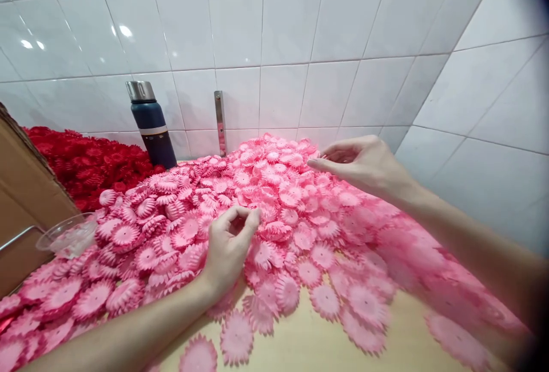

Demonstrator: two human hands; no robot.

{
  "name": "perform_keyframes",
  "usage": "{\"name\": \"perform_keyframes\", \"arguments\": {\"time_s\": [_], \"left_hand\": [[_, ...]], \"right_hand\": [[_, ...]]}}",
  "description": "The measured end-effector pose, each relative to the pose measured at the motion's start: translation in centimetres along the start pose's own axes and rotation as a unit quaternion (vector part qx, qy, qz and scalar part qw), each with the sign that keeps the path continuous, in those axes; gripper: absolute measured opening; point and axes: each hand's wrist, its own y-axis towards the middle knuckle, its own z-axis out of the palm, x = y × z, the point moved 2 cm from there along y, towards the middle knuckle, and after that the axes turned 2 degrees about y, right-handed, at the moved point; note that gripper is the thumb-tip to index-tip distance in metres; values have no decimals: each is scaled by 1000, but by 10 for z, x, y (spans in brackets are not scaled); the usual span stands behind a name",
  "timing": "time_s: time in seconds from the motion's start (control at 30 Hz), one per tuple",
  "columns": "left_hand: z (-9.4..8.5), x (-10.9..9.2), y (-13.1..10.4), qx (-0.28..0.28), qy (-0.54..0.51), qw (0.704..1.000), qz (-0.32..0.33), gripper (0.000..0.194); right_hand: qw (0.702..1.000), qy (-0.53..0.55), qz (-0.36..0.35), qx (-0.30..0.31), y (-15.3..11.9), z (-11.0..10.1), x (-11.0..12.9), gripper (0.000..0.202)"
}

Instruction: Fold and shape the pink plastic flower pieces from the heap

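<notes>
A wide heap of pink scalloped flower-shaped discs (pixel 189 229), each with a small hole in its centre, spreads over the table. Above the middle of the heap is my left hand (pixel 229 243), its thumb and forefinger pinched together; whatever is between the tips is too small to make out. My right hand (pixel 364 163) reaches to the top right of the pile, thumb and fingers closed near the uppermost discs. What those fingertips grip, if anything, cannot be made out.
Dark red pieces (pixel 98 160) are piled at the back left, beside a blue bottle (pixel 156 135) with a steel cap. A cardboard box (pixel 32 206) and a clear plastic lid or bowl (pixel 71 238) stand at left. Tiled wall (pixel 291 23) and a metal strip (pixel 220 123) lie behind.
</notes>
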Motion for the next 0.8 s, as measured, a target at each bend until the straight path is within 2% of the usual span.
{"name": "perform_keyframes", "arguments": {"time_s": [0.13,0.23,0.3,0.4,0.5,0.63,0.8], "left_hand": [[1,2,4,-34,-35,999,-7,13],[2,2,6,-64,-52,997,9,17],[2,1,5,-59,-45,997,27,14],[4,-4,3,-5,-36,998,52,8],[5,-6,0,48,-48,996,61,7],[5,-3,-1,64,-64,995,41,8],[5,2,0,77,-53,995,33,11]], "right_hand": [[991,1,-23,131,-3,9,9,20],[975,28,-52,214,-9,20,20,17],[971,58,-46,226,-13,26,25,16],[969,80,-18,232,-21,32,32,27],[965,97,-22,241,-29,37,39,24],[957,130,-41,256,-32,42,44,24],[950,171,-27,258,-31,44,40,26]]}}
